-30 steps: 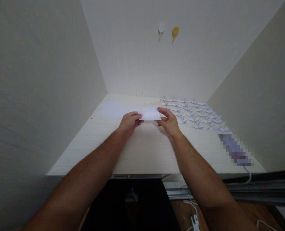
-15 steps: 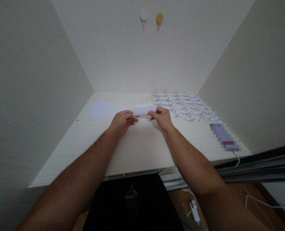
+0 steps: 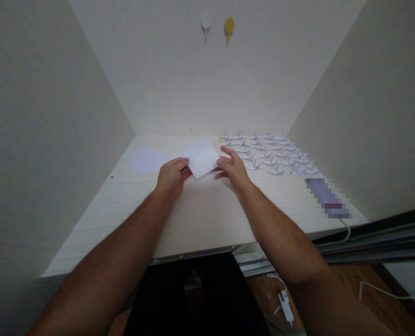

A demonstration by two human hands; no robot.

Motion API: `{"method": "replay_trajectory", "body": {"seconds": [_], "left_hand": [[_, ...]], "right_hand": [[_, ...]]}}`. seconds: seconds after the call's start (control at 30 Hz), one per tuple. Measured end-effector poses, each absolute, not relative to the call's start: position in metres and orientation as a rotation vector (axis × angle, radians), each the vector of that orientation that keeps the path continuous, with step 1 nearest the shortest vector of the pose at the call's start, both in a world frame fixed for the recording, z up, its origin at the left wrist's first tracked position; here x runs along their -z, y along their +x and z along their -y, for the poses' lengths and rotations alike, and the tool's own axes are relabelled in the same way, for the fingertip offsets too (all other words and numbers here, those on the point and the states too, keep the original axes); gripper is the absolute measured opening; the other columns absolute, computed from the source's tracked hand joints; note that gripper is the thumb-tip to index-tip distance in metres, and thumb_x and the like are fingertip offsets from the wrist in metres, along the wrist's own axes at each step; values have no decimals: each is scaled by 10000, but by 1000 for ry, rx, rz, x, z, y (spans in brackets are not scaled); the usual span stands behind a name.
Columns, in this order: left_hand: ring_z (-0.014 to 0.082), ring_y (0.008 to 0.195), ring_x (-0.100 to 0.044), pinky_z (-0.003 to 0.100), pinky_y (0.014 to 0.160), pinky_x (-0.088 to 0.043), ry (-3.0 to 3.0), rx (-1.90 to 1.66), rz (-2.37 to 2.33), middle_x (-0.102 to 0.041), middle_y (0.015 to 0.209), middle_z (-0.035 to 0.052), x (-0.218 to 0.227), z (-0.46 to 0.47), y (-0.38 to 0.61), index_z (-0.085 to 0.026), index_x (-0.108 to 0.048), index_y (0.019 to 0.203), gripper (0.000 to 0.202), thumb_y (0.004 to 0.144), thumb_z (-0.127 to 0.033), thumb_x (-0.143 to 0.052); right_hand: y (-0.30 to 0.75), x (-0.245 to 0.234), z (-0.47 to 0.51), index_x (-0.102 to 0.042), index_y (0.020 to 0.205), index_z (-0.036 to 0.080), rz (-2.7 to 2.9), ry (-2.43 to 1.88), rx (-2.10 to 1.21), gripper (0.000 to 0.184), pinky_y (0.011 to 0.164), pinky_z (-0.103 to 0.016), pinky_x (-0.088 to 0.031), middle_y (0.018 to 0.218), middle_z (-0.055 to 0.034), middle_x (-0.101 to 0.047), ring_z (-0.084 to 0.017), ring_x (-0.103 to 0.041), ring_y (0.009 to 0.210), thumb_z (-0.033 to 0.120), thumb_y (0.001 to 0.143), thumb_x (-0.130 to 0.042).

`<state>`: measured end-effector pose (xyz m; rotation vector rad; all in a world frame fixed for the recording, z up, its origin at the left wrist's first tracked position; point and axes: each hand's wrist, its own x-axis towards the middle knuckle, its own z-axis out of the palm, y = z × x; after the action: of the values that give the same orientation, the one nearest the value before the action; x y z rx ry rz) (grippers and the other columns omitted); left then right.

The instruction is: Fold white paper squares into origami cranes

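Observation:
A white sheet of paper [image 3: 202, 160] is held just above the table, turned so one corner points toward me. My left hand [image 3: 172, 175] pinches its left edge, thumb on top and fingers underneath. At the right edge, my right hand [image 3: 234, 169] grips the sheet between thumb and fingers, with the index finger lifted away. Left of my hands lie loose white paper sheets [image 3: 142, 159], their outlines faint against the table. Several folded paper cranes [image 3: 263, 151] stand in rows beyond my right hand.
The pale table [image 3: 200, 214] is enclosed by walls. A blurred-out device [image 3: 328, 198] with a white cable lies near its right edge. A small red bit [image 3: 112, 177] sits at left. Two hooks, white [image 3: 206, 21] and yellow [image 3: 229, 25], hang on the back wall. A power strip [image 3: 285, 307] lies below.
The paper, folded over into a narrow band before, now shows a broad face and is turned with a corner toward me. My right index finger has lifted off it.

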<state>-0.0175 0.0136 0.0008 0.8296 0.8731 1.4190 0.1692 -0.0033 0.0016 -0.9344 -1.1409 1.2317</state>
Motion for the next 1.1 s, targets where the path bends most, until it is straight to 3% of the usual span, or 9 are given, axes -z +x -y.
{"method": "replay_trajectory", "body": {"seconds": [0.17,0.27,0.5,0.67,0.87,1.0,1.1], "left_hand": [[204,818,-687,339,749,-586,734,-1402,-859,-704,885,101,-3,-14,-18,-123,-638,826,110,717,-134,-652],[215,828,-691,350,757,-587,664,-1352,-845,-709,847,95,-5,-14,-18,-134,-626,831,102,729,-139,-620],[208,799,-690,355,760,-573,670,-1297,-825,-708,809,88,-9,-13,-19,-136,-623,835,132,758,-228,-567],[224,749,-687,369,719,-573,648,-1275,-797,-695,758,103,-10,-14,-23,-137,-630,766,234,761,-344,-519],[175,671,-658,354,737,-561,706,-1327,-858,-673,728,49,-8,-13,-19,-153,-581,745,105,687,-230,-623],[157,648,-639,340,713,-555,785,-1358,-891,-654,734,38,-5,-12,-18,-158,-559,752,146,663,-205,-665],[137,601,-604,317,681,-549,811,-1360,-916,-583,636,-4,-6,-11,-18,-174,-522,719,180,653,-199,-688]], "right_hand": [[168,3,1,-491,1226,205,1174,-1034,-1215,693,522,-251,-528,763,-9,-700,-184,-703,686,333,625,-814],[168,4,-2,-517,1196,201,1154,-1054,-1112,653,523,-242,-512,728,19,-689,-153,-680,630,243,601,-784],[169,4,-3,-604,926,174,1168,-1040,-1034,357,488,-233,-478,666,15,-674,-139,-650,571,256,603,-731],[168,3,-2,-615,900,175,1145,-1064,-993,329,476,-225,-483,630,29,-663,-127,-639,547,241,597,-724],[168,3,-3,-615,889,183,1159,-1066,-995,317,467,-216,-479,622,34,-659,-120,-633,536,239,594,-718],[168,3,-3,-607,899,182,1173,-1080,-995,321,477,-230,-482,633,26,-653,-129,-632,547,251,603,-710],[168,1,-1,-601,998,190,1173,-1061,-1016,405,490,-230,-488,653,34,-647,-128,-632,559,230,606,-695]]}}
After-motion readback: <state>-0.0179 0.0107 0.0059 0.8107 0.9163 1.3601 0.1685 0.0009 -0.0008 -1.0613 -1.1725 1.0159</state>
